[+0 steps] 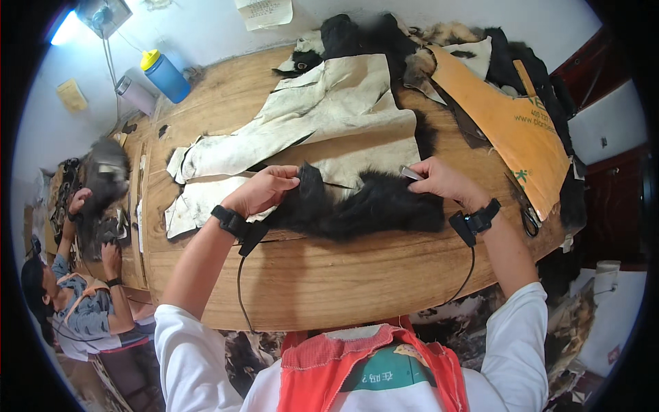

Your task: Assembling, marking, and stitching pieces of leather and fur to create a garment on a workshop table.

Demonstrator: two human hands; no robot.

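A pelt [364, 96] lies on the wooden table, its pale cream skin side up and dark hair showing along its right edge. Along its near side, black fur [391, 209] is turned up toward me. My left hand [271, 187] is closed in a pinch on a raised flap of this black fur. Between the thumb and fingers of my right hand [445, 182] is a small flat metal tool, blade-like [412, 174], at the fur's right end. Its exact kind is too small to tell.
To the right lie an orange printed sheet [491, 120] and dark-handled scissors [528, 221]. Dark furs [371, 38] heap along the back. A blue bottle [167, 79] and a pale tumbler [135, 95] stand at back left. At far left a co-worker [82, 302] handles grey fur [99, 182].
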